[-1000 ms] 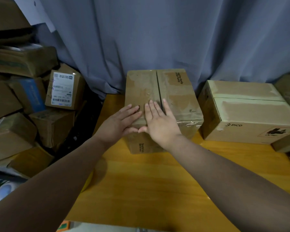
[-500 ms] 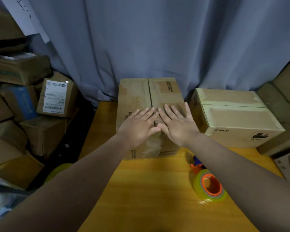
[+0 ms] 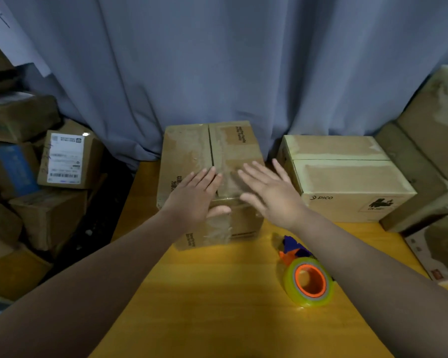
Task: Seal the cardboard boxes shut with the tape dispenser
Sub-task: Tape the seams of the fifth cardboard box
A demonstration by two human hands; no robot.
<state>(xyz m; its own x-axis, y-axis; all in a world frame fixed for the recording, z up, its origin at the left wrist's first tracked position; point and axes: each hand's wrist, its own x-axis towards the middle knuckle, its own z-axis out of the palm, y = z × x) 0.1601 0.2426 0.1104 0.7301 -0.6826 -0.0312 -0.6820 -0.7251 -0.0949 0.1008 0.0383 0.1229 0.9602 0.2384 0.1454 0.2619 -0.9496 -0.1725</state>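
Observation:
A brown cardboard box (image 3: 192,148) stands at the back of the yellow table (image 3: 217,293), flaps closed, with clear tape over the near end of its centre seam. My left hand (image 3: 194,200) lies flat on the near left of its top, thumb over the front edge. My right hand (image 3: 267,192) hovers with fingers spread over the box's near right corner, slightly blurred. The tape dispenser (image 3: 307,276), orange and blue with a yellowish roll, lies on the table under my right forearm. A second, paler box (image 3: 347,177) marked PICO stands to the right.
A grey-blue curtain (image 3: 230,60) hangs behind the table. Several cardboard boxes (image 3: 23,189) are piled on the floor to the left, one bearing a white label (image 3: 65,158). More boxes (image 3: 429,151) are stacked at the right edge.
My hands, side by side on the taped seam before, have parted: the right hand has lifted and slid right. The view has tilted, so the tape dispenser now shows.

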